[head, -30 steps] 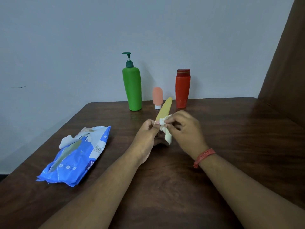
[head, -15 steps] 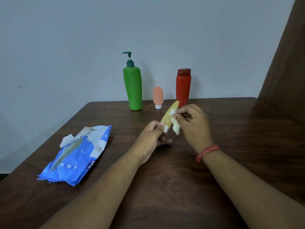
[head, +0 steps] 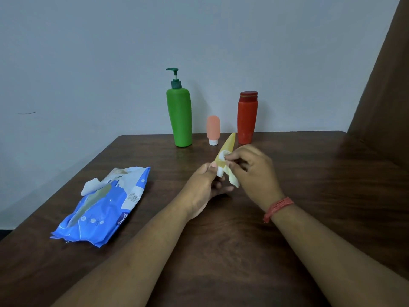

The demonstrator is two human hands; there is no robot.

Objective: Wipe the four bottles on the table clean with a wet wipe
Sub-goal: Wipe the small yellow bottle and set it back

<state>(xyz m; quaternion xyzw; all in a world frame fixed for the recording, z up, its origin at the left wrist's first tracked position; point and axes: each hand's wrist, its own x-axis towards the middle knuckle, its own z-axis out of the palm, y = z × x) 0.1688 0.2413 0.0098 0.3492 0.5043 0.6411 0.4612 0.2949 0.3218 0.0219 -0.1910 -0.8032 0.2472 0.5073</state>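
My left hand [head: 202,187] pinches the white cap end of a slim yellow tube [head: 228,144], which tilts up and away from me above the table. Against the tube's lower body my right hand [head: 254,171] pinches a crumpled white wet wipe [head: 232,181]; its loose end hangs down below my fingers. Along the back edge stand a tall green pump bottle [head: 179,116], a small peach tube [head: 213,128] on its white cap, and a red bottle [head: 247,118].
A blue wet-wipe pack [head: 104,207] lies on the left of the dark wooden table [head: 321,173], flap open with a wipe sticking out. A grey wall runs behind the bottles. A brown curtain hangs at the right.
My right hand slid the wipe up the yellow tube and has come back down toward its cap. The left hand keeps hold of the cap end. The standing bottles have not moved.
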